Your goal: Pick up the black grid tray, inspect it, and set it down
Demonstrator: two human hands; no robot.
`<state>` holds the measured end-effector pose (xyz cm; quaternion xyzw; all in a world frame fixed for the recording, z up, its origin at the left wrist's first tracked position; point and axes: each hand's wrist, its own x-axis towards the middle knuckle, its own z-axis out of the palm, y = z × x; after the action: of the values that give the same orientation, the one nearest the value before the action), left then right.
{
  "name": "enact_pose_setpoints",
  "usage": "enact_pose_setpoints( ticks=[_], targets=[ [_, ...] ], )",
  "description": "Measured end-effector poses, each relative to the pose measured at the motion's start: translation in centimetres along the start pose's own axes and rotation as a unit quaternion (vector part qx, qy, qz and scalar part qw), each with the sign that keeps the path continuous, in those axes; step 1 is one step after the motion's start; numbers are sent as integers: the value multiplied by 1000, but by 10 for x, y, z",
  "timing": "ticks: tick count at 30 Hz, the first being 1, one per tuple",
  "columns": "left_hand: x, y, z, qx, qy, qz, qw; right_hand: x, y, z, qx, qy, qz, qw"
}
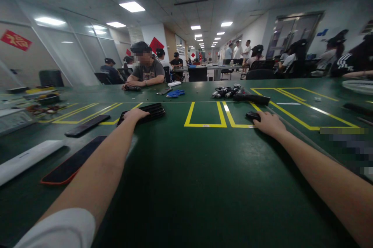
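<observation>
Both my arms reach far out over a dark green table (186, 178). My left hand (135, 114) lies on the near end of a flat black ribbed tray (151, 111), fingers curled over its edge. My right hand (269, 123) rests on the table with its fingers on a small black object (253, 115) that sits on a yellow tape line. Whether either hand truly grips its object is hard to see from behind.
Yellow tape rectangles (205, 115) mark the table. Black phones (86, 125), a red-edged phone (71, 164) and a white bar (27, 158) lie at left. Electric screwdrivers (241, 94) and blue gloves (175, 93) lie farther off. A seated person (145, 71) faces me across the table; others sit behind.
</observation>
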<state>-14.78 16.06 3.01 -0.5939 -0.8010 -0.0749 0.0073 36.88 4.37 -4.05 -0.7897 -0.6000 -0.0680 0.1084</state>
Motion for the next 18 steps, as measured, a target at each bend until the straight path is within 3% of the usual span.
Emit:
enact_pose_setpoints(
  ticks=[3,7,11,14,18],
  targets=[
    [-1,9,3,59,-29,-34,997,1,-1,-2,31,3,-2,1000],
    [-25,23,5,56,-22,59,996,-8,-24,-10,121,-16,-2,992],
    [-74,48,14,42,7,163,986,-33,-74,-16,262,-30,-63,963],
    [-118,70,23,-48,46,261,963,-55,-114,-17,417,-57,-99,902],
    [-166,94,36,-242,52,370,896,-74,-144,-11,617,-146,-164,755]
  ],
)
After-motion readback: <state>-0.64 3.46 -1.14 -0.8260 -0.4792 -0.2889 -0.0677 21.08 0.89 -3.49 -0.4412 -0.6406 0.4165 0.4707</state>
